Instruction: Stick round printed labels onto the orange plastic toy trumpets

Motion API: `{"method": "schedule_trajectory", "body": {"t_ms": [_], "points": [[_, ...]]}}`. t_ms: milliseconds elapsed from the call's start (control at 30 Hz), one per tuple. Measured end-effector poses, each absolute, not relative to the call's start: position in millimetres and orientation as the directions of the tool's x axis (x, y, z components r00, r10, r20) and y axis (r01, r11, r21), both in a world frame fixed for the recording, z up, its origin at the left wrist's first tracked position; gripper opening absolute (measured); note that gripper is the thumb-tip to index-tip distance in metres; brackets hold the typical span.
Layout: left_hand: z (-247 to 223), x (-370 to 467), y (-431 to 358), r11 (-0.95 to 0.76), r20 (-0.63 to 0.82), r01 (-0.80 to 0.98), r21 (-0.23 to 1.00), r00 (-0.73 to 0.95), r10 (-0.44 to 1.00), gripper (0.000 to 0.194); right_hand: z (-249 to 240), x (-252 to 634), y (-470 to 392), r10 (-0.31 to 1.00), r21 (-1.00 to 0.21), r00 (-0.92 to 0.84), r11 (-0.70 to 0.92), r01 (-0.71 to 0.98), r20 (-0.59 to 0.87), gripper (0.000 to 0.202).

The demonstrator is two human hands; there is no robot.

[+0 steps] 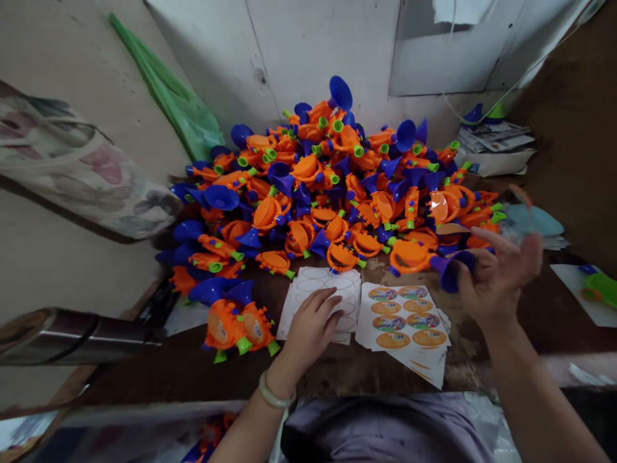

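Note:
My left hand, with a pale bangle on the wrist, rests with fingers spread on a stack of white sheets marked with oval outlines. On the right, my right hand holds the blue bell of an orange toy trumpet between thumb and fingers. A small blurred sticker shows near its raised fingertips. Between the hands lies a sheet of oval stickers, orange and multicoloured. Two toy trumpets with oval stickers stand left of my left hand.
A large pile of orange and blue toy trumpets leans toward the back wall. A metal cylinder is at the left, a green bag behind it. Stacked papers and a light-blue item are at the right.

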State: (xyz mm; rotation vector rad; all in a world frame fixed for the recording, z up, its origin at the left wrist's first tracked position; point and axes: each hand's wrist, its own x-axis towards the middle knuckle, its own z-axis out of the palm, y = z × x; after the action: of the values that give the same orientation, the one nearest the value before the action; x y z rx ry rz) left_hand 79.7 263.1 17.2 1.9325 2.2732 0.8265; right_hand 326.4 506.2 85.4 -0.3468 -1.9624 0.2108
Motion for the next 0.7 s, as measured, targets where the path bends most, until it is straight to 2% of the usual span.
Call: {"method": "schedule_trajectory", "body": {"t_ms": [67,133,200,267,300,367,433,500,567,633,700], "points": [[33.6,95.7,263.4,0.017,0.506,0.92,0.391,-0.23,0.832,0.031,97.6,318.9,478.0,0.334,-0.366,-0.375,0.93,-0.016,0.865,0.097],[47.9,113.1,265.5,-0.062,0.632,0.93,0.361,-0.195,0.75,0.053,104.4,309.9,447.5,0.369,-0.452,-0.454,0.888,-0.084,0.811,0.08],[53.9,126.8,269.7,-0.112,0.574,0.902,0.416,-0.165,0.802,0.076,107.5,301.7,418.8,0.388,-0.516,-0.579,0.854,-0.066,0.717,0.055],[49.8,134.6,274.1,-0.098,0.431,0.803,0.588,-0.208,0.878,0.076,109.0,295.6,396.5,0.411,-0.546,-0.596,0.836,-0.055,0.69,0.037],[45.3,136.4,275.6,-0.085,0.378,0.703,0.706,-0.273,0.884,0.069,109.6,293.2,388.9,0.44,-0.563,-0.564,0.825,-0.055,0.699,0.037],[35.5,138.1,276.1,-0.1,0.31,0.432,0.896,-0.45,0.837,0.056,110.7,289.5,381.0,0.556,-0.643,-0.436,0.762,-0.073,0.708,0.051],[30.1,140.0,273.0,-0.165,0.235,0.171,0.971,-0.582,0.779,0.053,110.9,286.0,379.6,0.704,-0.762,-0.304,0.628,-0.156,0.642,0.068],[31.0,144.0,268.7,-0.236,0.168,-0.026,0.971,-0.627,0.76,0.055,109.2,281.7,378.7,0.817,-0.861,-0.29,0.427,-0.276,0.498,0.079],[36.4,149.7,265.5,-0.306,0.127,-0.178,0.935,-0.637,0.76,0.059,105.6,276.0,374.0,0.851,-0.9,-0.359,0.259,-0.35,0.385,0.081],[43.0,155.3,264.2,-0.37,0.143,-0.235,0.899,-0.641,0.754,0.063,101.2,269.4,365.6,0.85,-0.909,-0.403,0.185,-0.373,0.338,0.082],[49.1,159.2,264.0,-0.415,0.199,-0.214,0.884,-0.631,0.75,0.062,97.2,263.2,356.4,0.858,-0.907,-0.395,0.172,-0.383,0.329,0.084]]}}
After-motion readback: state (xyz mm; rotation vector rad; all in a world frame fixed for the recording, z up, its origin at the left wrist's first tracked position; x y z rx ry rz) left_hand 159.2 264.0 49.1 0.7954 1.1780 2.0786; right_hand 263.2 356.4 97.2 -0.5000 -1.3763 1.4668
